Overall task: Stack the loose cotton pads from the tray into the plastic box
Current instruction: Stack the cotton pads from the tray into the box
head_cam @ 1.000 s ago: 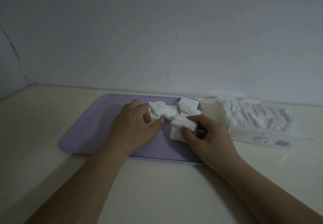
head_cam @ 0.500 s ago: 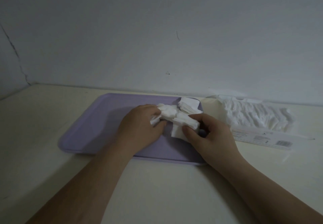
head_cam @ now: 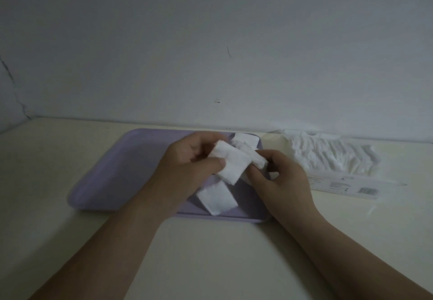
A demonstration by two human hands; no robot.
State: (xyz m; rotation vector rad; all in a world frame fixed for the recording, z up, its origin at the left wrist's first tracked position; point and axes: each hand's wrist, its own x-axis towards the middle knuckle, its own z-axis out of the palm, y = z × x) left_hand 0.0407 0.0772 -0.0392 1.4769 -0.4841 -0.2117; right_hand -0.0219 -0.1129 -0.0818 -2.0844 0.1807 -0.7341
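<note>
A lilac tray (head_cam: pixel 121 170) lies on the cream table. Over its right half my left hand (head_cam: pixel 187 173) grips a bunch of white square cotton pads (head_cam: pixel 230 161), thumb on top. My right hand (head_cam: pixel 281 180) pinches the right end of the same white bunch (head_cam: pixel 259 160) between thumb and fingers. One pad (head_cam: pixel 216 197) lies flat on the tray below the hands, and a small stack of pads (head_cam: pixel 244 140) sits at the tray's back right corner. The clear plastic box (head_cam: pixel 339 182) lies on the table to the right, with white pads (head_cam: pixel 328 154) inside it.
A pale wall runs close behind the tray and box. Bare table stretches in front of the tray and to its left. The box's printed label (head_cam: pixel 365 190) faces me.
Both hands have lifted off the tray with the gathered pads held between them. One pad now lies flat on the tray beneath them.
</note>
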